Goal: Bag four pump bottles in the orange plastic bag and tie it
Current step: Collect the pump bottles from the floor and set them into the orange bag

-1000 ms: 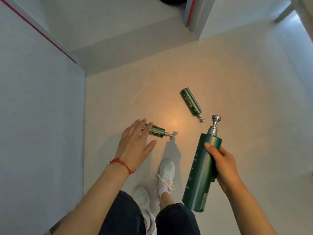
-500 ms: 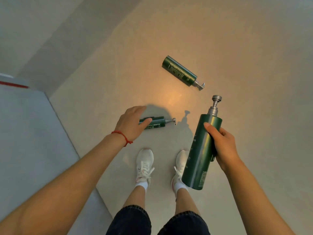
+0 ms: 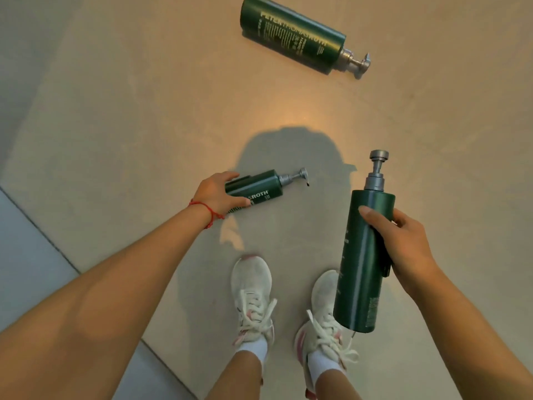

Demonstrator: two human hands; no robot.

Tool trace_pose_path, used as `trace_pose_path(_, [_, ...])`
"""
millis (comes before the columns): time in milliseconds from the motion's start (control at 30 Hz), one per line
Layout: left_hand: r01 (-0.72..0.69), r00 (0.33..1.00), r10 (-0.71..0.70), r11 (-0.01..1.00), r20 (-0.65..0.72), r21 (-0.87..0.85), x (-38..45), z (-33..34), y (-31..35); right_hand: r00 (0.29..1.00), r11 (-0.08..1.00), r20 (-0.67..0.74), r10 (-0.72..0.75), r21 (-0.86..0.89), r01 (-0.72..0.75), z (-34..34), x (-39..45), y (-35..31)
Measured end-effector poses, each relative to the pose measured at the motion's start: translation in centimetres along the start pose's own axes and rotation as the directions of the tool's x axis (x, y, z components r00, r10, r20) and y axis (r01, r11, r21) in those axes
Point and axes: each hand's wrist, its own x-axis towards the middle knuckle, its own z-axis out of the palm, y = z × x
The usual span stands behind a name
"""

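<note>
1. Head view, looking down: a grey panel (image 3: 26,261) is seen at the far left edge, lying flat beside the beige floor (image 3: 144,111).
2. The left hand (image 3: 217,194), with a red string bracelet (image 3: 206,210) at the wrist, is reached down to the floor, and its fingers and thumb are wrapped round the base end of the near pump bottle (image 3: 258,189).
3. That bottle is laid on its side on the floor, its silver pump pointed to the right; whether it is lifted clear of the floor cannot be told from this angle.
4. Two white sneakers (image 3: 253,301) are planted below, toes up the frame, laces loose.
5. At the top, the far pump bottle (image 3: 294,34) is left lying on its side, well apart from both hands, white lettering up, pump aimed to the right.
6. To the right, the held pump bottle (image 3: 364,261) is carried nearly upright in the air, pump on top, its base over the right shoe.
7. The right hand (image 3: 403,246) is clamped round its middle, thumb across the front.
8. A dark shadow (image 3: 291,157) is cast on the floor between the bottles.
</note>
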Motion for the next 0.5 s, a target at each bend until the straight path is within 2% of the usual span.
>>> trace_pose_path(233, [-0.129,0.99,0.134,0.987,-0.044,0.093,2.8,3.6,-0.5,1.0,0.999,-0.018,-0.002,-0.033,0.002,-0.2,2.2,2.5])
trace_pose_path(333, [-0.144,0.985,0.153,0.983,-0.082,0.112,3.4,4.0,-0.2,1.0,1.0,-0.011,0.006,-0.011,-0.006,-0.1,2.4,3.1])
trace_pose_path(500, [-0.04,0.981,0.017,0.992,-0.193,-0.119,3.7,4.0,1.2,1.0,1.0,-0.013,0.014,0.022,-0.013,0.4,2.6,3.3])
